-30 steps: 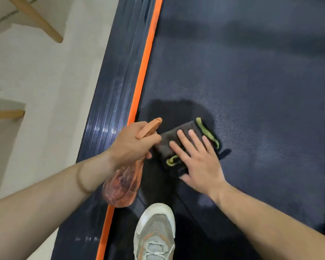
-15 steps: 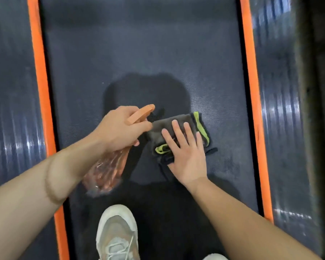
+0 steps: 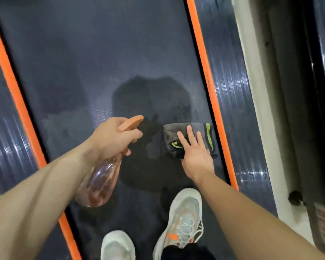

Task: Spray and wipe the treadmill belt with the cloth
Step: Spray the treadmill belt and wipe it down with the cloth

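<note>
The dark treadmill belt fills the view between two orange edge strips. A folded grey cloth with lime-green trim lies on the belt near the right orange strip. My right hand presses flat on the cloth with straight fingers. My left hand grips the neck of a clear pinkish spray bottle with an orange nozzle, held above the belt left of the cloth, nozzle pointing forward.
Orange strips and ribbed dark side rails border the belt. My two pale sneakers stand on the belt near the bottom edge. A pale floor strip and a dark frame run along the right.
My right hand has slid the cloth across the belt from near the left strip to the right strip. My left hand with the bottle stayed beside it, and the view has turned right.
</note>
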The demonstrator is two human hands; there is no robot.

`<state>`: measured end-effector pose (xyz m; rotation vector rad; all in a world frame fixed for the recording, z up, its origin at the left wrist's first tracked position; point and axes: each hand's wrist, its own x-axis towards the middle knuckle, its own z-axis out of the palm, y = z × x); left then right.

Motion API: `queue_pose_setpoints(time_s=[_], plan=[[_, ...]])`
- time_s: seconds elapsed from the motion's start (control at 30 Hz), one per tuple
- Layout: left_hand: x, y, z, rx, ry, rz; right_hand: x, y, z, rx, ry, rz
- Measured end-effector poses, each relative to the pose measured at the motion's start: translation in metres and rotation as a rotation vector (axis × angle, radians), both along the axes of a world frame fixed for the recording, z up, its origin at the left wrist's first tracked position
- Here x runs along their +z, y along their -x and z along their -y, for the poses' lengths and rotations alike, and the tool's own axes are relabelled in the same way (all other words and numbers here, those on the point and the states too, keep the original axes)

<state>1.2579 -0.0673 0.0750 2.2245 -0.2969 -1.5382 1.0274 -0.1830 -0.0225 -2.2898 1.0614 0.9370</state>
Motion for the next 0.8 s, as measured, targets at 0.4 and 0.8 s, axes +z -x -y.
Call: queue_pose_setpoints(time_s=[0.4,0.8], plan=[[-0.031,0.062,0.03,-0.149,0.104,0.127,-0.001,0.054,-0.066,-0.231,0.035,0.018],[-0.071,0.045,0.097,-0.128,0.188,0.02,-0.038,0.057,-0.016,0.55,0.175,0.404]])
